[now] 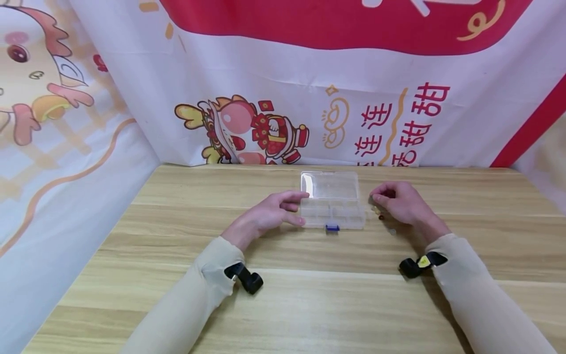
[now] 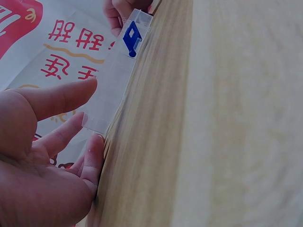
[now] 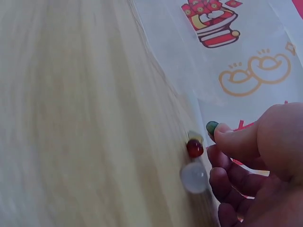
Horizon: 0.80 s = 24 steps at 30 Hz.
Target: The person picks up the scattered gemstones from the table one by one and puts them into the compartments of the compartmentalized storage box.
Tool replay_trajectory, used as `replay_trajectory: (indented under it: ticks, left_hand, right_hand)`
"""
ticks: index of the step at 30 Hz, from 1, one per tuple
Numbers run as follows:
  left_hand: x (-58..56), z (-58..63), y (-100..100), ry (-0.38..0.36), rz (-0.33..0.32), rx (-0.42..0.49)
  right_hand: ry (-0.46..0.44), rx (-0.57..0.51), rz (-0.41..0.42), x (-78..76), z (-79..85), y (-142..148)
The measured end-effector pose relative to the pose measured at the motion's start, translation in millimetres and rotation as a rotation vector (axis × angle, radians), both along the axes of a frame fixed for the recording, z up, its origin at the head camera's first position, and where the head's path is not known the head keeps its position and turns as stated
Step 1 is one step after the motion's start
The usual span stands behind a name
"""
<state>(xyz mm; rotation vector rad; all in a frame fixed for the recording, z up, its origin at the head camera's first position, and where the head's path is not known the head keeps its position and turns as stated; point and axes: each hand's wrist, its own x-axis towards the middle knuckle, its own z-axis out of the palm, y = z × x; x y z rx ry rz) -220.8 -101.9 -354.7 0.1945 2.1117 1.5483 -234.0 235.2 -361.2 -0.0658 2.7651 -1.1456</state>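
Note:
A clear plastic compartment box (image 1: pixel 349 219) lies on the table with its lid (image 1: pixel 333 184) tipped back and its blue latch (image 1: pixel 332 228) toward me. My left hand (image 1: pixel 275 211) rests at the box's left end, index fingertip by the hinge side and thumb at the front corner, fingers loosely extended. Just right of the box, my right hand (image 1: pixel 403 202) pinches a small green bead (image 3: pixel 212 126) between thumb and index finger. Under that hand on the table sit a dark red bead (image 3: pixel 194 148), a yellowish bead (image 3: pixel 193 135) and a frosted clear bead (image 3: pixel 194 177).
The wood-grain table (image 1: pixel 292 309) reaches back to a printed white and red cloth (image 1: pixel 265 64) hanging behind it. Another cloth (image 1: pixel 66 162) hangs along the left side. A black strap mount sits on each wrist.

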Motion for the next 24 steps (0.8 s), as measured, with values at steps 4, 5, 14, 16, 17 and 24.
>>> replay_trajectory:
  ticks: [4,5,14,16,17,24]
  left_hand:
    - [0.4,0.8,0,0.003,-0.005,-0.001]
    - [0.5,0.9,0,0.003,-0.006,-0.001]
    - [-0.3,-0.2,0,0.002,0.0,-0.001]
    - [-0.4,-0.1,0,0.001,0.003,-0.002]
    - [-0.4,0.1,-1,0.0,0.004,-0.004]
    - [-1.3,-0.9,-1,0.002,-0.003,-0.01]
  right_hand:
    - [0.037,0.006,0.017,1.8,3.1,-3]
    - [0.046,0.007,0.021,2.4,4.1,-4]
    - [0.054,-0.008,0.023,7.2,13.9,-14]
    - [0.059,-0.013,0.022,7.7,15.4,-16]
    - [0.061,-0.015,0.022,7.9,16.1,-17]
    - [0.11,-0.034,0.012,11.1,19.3,-24]
